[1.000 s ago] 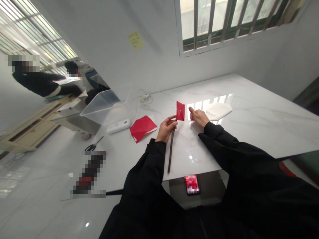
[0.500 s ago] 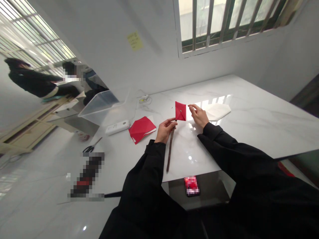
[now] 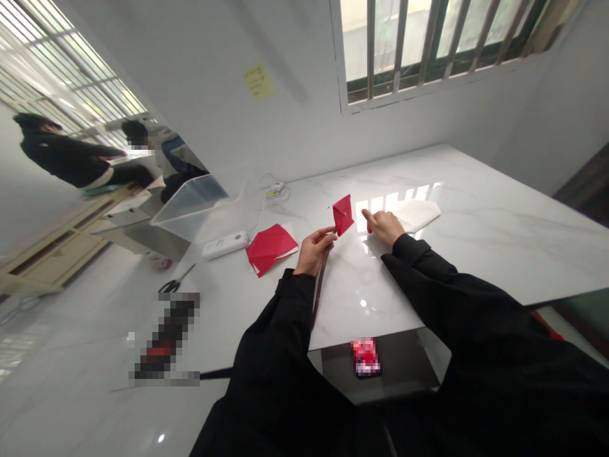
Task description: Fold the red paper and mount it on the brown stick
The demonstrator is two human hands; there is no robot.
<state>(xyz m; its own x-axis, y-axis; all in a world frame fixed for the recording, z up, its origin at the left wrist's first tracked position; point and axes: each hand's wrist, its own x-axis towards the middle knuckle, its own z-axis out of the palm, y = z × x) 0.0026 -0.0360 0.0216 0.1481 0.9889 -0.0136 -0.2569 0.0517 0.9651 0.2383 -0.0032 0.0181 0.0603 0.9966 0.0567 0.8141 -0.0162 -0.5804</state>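
Fingers (image 3: 325,237) of left hand (image 3: 313,252) are curled round a dark wooden stick (image 3: 321,270), gripped just below a folded red paper piece (image 3: 343,215) fixed at its top end. Lower end of stick is angled down twd the table (image 3: 499,212) beside the black sleeve (image 3: 290,304). Fingers (image 3: 368,216) of right hand (image 3: 384,229) are held open, index extended twd the red piece, just beside it but not touching; nothing is held by them.

Folded red paper sheets (image 3: 271,249) are laid on the table left of the hands, w/ a white power bank (image 3: 225,245) just beyond. A white cloth or paper piece (image 3: 416,214) is seen right of right hand. A white cable (image 3: 276,190) is coiled near the far edge. A clear plastic bin (image 3: 190,209) is seen past the table's left end, and black-handled scissors (image 3: 174,284) lie near that corner. A phone (image 3: 366,357) is seen past the near edge, screen blurred. Two co-workers (image 3: 71,152) are seen far left.
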